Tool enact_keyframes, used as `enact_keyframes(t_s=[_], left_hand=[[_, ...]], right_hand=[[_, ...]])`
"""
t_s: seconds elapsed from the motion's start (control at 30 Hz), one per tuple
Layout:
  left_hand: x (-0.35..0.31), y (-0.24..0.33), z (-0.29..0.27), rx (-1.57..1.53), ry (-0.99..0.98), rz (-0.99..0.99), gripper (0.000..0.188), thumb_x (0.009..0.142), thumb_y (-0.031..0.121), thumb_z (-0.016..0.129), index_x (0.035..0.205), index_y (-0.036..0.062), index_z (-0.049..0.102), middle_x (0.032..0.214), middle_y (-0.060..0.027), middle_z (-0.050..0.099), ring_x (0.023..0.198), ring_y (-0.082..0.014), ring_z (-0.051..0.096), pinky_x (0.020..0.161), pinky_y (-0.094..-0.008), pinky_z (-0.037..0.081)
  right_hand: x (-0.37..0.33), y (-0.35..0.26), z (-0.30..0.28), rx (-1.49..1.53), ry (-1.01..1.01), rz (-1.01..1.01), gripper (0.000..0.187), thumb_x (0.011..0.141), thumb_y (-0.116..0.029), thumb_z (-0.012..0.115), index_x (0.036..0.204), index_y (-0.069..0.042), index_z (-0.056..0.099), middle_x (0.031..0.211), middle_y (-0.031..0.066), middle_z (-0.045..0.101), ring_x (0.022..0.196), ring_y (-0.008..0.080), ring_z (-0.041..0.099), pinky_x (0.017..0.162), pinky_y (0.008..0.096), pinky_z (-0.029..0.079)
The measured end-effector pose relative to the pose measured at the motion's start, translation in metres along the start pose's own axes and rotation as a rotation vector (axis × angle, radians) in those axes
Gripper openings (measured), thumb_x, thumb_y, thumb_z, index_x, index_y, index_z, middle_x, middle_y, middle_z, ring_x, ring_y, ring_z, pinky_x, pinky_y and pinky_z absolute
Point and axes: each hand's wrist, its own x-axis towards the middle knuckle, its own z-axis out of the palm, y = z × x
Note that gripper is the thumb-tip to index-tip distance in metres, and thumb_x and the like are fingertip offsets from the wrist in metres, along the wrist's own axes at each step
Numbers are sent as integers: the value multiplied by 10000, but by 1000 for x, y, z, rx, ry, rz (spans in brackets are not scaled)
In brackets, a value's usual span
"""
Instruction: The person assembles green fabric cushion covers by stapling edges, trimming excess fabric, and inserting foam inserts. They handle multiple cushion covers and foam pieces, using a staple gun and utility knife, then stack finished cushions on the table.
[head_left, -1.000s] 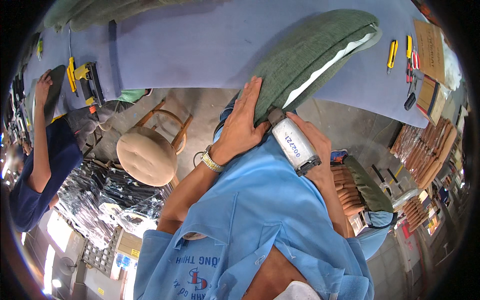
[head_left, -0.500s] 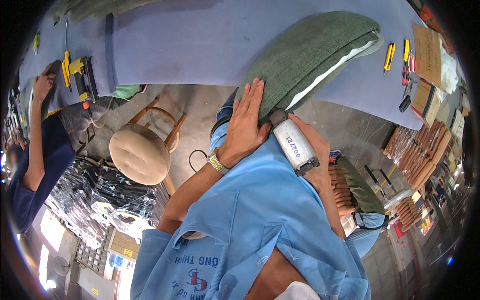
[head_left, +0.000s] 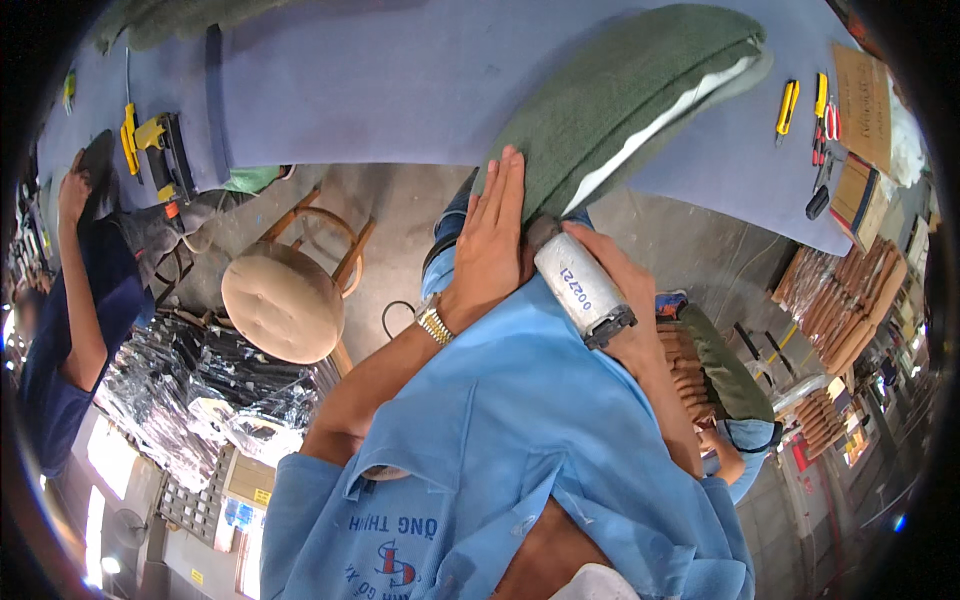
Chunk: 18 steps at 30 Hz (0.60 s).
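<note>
Head cam (only view): the dk-green upholstered cushion (head_left: 620,110) lies straight ahead & slightly R of the hands, long axis running diag. from its near end at the fingers to its far tip, up & R. Far part is over the blue-grey worktable (head_left: 350,90); near end overhangs the edge, toward the torso. L hand (head_left: 487,245) is nearer: laid flat, fingers straight & together, on the cushion's near L side, pressing w/o grasping. R hand (head_left: 625,285) is wrapped round a silver-white staple gun (head_left: 585,285) (prob. pneumatic), reaching the cushion only via the tool. Its dk nose sits at the near end, by the start of the white strip (head_left: 608,172) along the cushion's R edge; can't tell if nose touches. Gun's axis runs roughly x-wise to the cushion's. Yellow utility knife (head_left: 787,108) lies well apart, R.
</note>
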Motion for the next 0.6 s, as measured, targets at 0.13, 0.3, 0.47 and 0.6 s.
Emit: enact_keyframes(t_s=[0.13,0.3,0.47,0.6], left_hand=[[-3,-4,-3,-28,24,-8,1001,789,-26,698,1640,27,172,1687,-245,206,1554,-416,235,1228,-542,307],[-10,-16,-26,-195,-10,138,1002,800,5,752,1629,11,190,1676,-243,239,1554,-401,240,1267,-460,252],[-16,-24,-27,-167,14,144,956,813,-6,752,1615,-4,231,1668,-244,258,1552,-379,258,1267,-437,262],[-17,-25,-24,-166,94,178,900,817,-30,736,1601,6,293,1652,-237,305,1539,-382,291,1256,-435,292]], right_hand=[[3,-1,4,-20,-21,-13,669,744,-92,775,1392,-51,616,1173,180,704,1011,356,698,900,391,543],[7,-1,2,-56,-28,-33,663,749,-95,789,1389,-50,623,1131,168,703,965,328,699,855,369,544],[9,0,6,-55,-13,-79,667,746,-87,799,1390,-53,631,1078,177,709,925,307,708,827,356,548],[11,-3,7,-56,7,-128,659,754,-89,801,1390,-52,634,1092,185,720,928,309,717,836,352,551]])
